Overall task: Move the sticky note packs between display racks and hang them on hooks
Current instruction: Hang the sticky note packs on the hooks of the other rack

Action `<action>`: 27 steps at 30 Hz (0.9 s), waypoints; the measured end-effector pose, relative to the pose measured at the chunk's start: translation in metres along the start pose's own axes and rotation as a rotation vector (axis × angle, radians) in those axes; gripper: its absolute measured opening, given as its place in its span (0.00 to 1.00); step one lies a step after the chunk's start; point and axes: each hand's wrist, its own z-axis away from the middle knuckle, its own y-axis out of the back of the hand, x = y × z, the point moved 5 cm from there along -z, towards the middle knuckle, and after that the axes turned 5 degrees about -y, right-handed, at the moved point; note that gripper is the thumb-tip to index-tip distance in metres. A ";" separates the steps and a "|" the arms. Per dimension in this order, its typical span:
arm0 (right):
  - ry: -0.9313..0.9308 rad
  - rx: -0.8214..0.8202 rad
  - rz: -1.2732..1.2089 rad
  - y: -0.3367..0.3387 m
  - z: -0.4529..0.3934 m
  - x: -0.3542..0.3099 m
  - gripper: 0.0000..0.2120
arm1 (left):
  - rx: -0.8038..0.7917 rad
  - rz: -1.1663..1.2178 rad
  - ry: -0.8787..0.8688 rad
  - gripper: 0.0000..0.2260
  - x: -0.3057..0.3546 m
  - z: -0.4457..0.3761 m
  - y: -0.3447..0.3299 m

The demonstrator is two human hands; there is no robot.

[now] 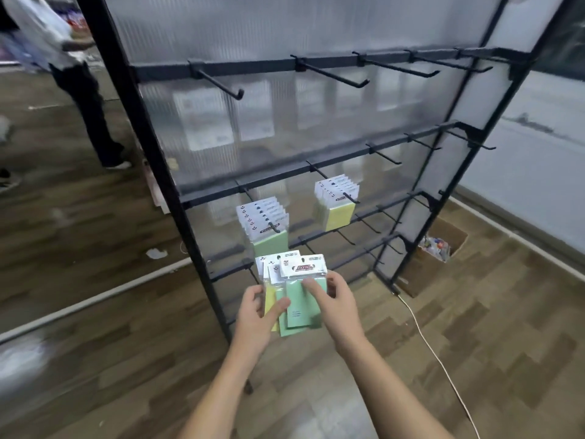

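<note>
Two bunches of packs already hang on hooks above the hands, while left hand and right hand together grasp a fanned stack not yet hung.

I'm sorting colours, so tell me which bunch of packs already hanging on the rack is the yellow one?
The right bunch, on the second bar's hook, has the yellow pad in front. The left bunch, hanging lower and nearer the hands, shows green.

The front pack in the hands bears a white header reading, as far as blur allows, "STICKY NOTE". Smaller print on hanging packs is illegible.
</note>
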 end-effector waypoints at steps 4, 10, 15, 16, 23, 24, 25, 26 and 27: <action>-0.003 0.156 -0.094 -0.002 -0.016 -0.012 0.08 | -0.007 -0.001 -0.042 0.16 0.010 -0.007 0.004; 0.073 0.281 -0.020 0.012 -0.040 -0.040 0.11 | 0.070 0.023 -0.042 0.14 0.008 -0.012 0.028; 0.171 0.153 0.047 -0.005 -0.042 -0.059 0.13 | 0.179 0.059 -0.054 0.11 0.013 -0.008 0.051; 0.188 0.114 0.058 -0.012 -0.042 -0.061 0.13 | 0.204 0.067 -0.061 0.11 0.015 -0.006 0.055; 0.242 -0.037 0.118 -0.043 -0.061 -0.060 0.18 | 0.337 0.084 -0.078 0.11 0.018 0.005 0.063; 0.249 -0.043 0.126 -0.044 -0.063 -0.060 0.19 | 0.354 0.090 -0.080 0.11 0.017 0.006 0.062; 0.253 -0.047 0.129 -0.044 -0.066 -0.059 0.20 | 0.370 0.095 -0.082 0.11 0.017 0.008 0.060; 0.256 -0.050 0.130 -0.044 -0.069 -0.058 0.20 | 0.385 0.098 -0.081 0.12 0.016 0.010 0.059; 0.256 -0.059 0.125 -0.046 -0.072 -0.058 0.20 | 0.397 0.100 -0.082 0.12 0.016 0.012 0.056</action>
